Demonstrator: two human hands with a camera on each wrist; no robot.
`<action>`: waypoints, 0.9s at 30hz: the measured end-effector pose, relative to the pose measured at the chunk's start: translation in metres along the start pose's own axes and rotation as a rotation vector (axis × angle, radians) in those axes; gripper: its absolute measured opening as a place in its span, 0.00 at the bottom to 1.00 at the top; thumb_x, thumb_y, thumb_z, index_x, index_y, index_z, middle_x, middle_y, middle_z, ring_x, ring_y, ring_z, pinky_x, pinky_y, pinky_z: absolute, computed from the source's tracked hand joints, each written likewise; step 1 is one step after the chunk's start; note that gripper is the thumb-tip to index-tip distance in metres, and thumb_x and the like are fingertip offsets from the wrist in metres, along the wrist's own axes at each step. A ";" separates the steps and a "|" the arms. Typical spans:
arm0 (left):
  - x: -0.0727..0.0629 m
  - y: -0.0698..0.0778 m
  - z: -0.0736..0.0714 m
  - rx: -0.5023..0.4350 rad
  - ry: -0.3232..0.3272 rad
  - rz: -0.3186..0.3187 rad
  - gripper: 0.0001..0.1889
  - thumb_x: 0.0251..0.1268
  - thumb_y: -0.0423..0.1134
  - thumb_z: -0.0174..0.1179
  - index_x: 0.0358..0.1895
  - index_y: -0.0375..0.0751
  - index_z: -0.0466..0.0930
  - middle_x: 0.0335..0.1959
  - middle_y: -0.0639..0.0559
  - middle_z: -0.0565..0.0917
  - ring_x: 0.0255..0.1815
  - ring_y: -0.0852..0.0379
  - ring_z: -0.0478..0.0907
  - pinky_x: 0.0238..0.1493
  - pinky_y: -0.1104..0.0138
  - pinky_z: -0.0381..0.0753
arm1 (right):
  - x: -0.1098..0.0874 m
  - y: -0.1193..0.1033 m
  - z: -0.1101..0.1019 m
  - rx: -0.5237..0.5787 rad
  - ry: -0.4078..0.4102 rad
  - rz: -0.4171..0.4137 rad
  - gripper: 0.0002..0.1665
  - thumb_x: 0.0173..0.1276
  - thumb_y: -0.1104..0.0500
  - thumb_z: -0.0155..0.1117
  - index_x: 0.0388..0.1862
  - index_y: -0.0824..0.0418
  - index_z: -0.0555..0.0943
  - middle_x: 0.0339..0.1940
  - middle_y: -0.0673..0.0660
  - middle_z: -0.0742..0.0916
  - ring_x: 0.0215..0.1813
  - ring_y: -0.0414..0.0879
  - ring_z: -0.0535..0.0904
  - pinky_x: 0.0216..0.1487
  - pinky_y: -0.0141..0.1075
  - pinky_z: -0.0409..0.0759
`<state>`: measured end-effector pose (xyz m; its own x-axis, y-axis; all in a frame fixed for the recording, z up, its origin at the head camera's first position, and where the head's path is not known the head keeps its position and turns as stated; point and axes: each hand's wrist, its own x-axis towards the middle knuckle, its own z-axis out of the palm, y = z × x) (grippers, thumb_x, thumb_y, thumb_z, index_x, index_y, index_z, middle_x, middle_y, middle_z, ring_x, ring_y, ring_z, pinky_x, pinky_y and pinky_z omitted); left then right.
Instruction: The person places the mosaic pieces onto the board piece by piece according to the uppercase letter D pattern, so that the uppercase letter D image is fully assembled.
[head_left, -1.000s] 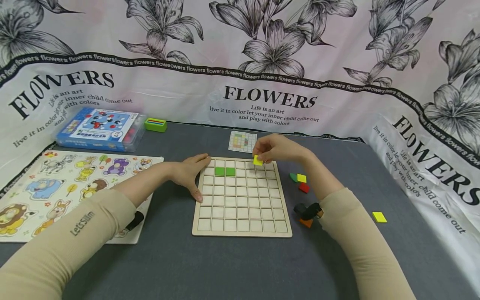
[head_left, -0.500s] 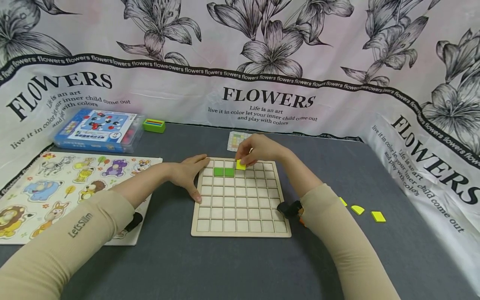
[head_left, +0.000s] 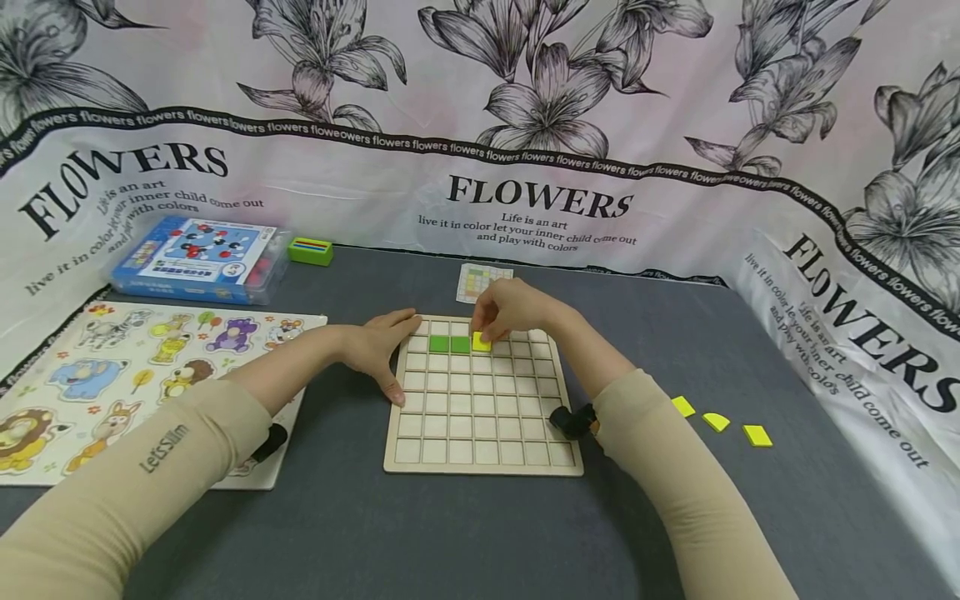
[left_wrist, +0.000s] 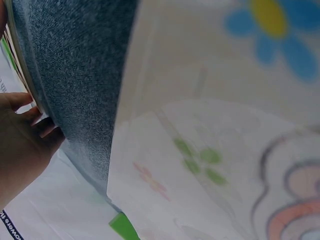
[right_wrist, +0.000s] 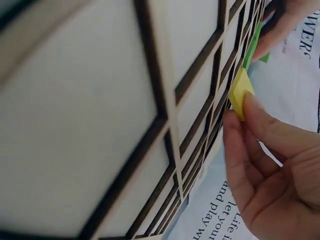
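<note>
A wooden grid board (head_left: 483, 427) lies in the middle of the table, with two green square tiles (head_left: 450, 343) side by side in its second row. My right hand (head_left: 513, 308) pinches a yellow square tile (head_left: 481, 342) between thumb and fingertips, just right of the green pair. In the right wrist view the yellow tile (right_wrist: 240, 92) is tilted against the grid, close to the green. My left hand (head_left: 375, 350) rests along the board's left edge, thumb and fingers spread. The left wrist view shows the left hand (left_wrist: 25, 142) with its fingertips at the board's edge.
A pattern card (head_left: 474, 282) lies behind the board. Several loose yellow pieces (head_left: 716, 422) are at the right, partly behind the sleeve. On the left are an animal picture board (head_left: 142, 375), a blue boxed set (head_left: 195, 258) and a small green box (head_left: 311, 251).
My right hand has carried the yellow tile leftward from the board's upper right, then slightly toward me, down beside the green tiles. The left hand has stayed at the edge.
</note>
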<state>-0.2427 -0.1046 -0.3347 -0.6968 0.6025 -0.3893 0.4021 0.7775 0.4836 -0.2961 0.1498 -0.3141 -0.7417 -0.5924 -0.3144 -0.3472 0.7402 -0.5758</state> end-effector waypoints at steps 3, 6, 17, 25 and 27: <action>0.000 0.000 0.000 0.005 0.004 0.000 0.68 0.46 0.53 0.78 0.80 0.31 0.36 0.81 0.33 0.35 0.82 0.31 0.35 0.79 0.39 0.47 | 0.001 0.002 0.002 -0.040 0.004 -0.003 0.04 0.62 0.65 0.72 0.36 0.61 0.87 0.30 0.53 0.89 0.28 0.41 0.80 0.37 0.35 0.82; -0.001 0.000 0.000 0.007 0.005 0.002 0.68 0.46 0.53 0.78 0.80 0.31 0.36 0.81 0.33 0.35 0.82 0.30 0.35 0.79 0.39 0.47 | 0.001 0.003 0.003 -0.058 0.005 -0.009 0.04 0.62 0.64 0.72 0.36 0.62 0.87 0.30 0.52 0.89 0.27 0.40 0.79 0.36 0.35 0.81; 0.001 -0.001 0.000 0.002 0.006 0.010 0.68 0.46 0.52 0.79 0.80 0.31 0.36 0.81 0.32 0.35 0.82 0.30 0.35 0.79 0.39 0.47 | 0.002 0.004 0.005 -0.047 0.016 -0.030 0.03 0.61 0.64 0.73 0.33 0.61 0.87 0.32 0.54 0.90 0.28 0.40 0.81 0.34 0.32 0.81; 0.001 -0.002 0.000 -0.002 0.007 0.015 0.68 0.45 0.53 0.79 0.80 0.31 0.36 0.81 0.32 0.35 0.82 0.30 0.35 0.79 0.38 0.47 | 0.000 0.004 0.005 -0.059 0.017 -0.044 0.05 0.59 0.65 0.74 0.34 0.59 0.86 0.31 0.54 0.88 0.30 0.41 0.82 0.35 0.33 0.83; 0.001 -0.002 0.001 -0.001 0.007 0.015 0.68 0.45 0.53 0.78 0.80 0.31 0.36 0.81 0.32 0.35 0.82 0.30 0.35 0.79 0.39 0.47 | -0.001 0.003 0.004 -0.078 0.012 -0.052 0.06 0.60 0.64 0.74 0.35 0.58 0.86 0.31 0.53 0.88 0.30 0.41 0.81 0.35 0.33 0.82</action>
<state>-0.2439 -0.1052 -0.3364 -0.6946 0.6129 -0.3768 0.4119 0.7682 0.4901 -0.2943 0.1520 -0.3184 -0.7281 -0.6271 -0.2769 -0.4283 0.7315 -0.5305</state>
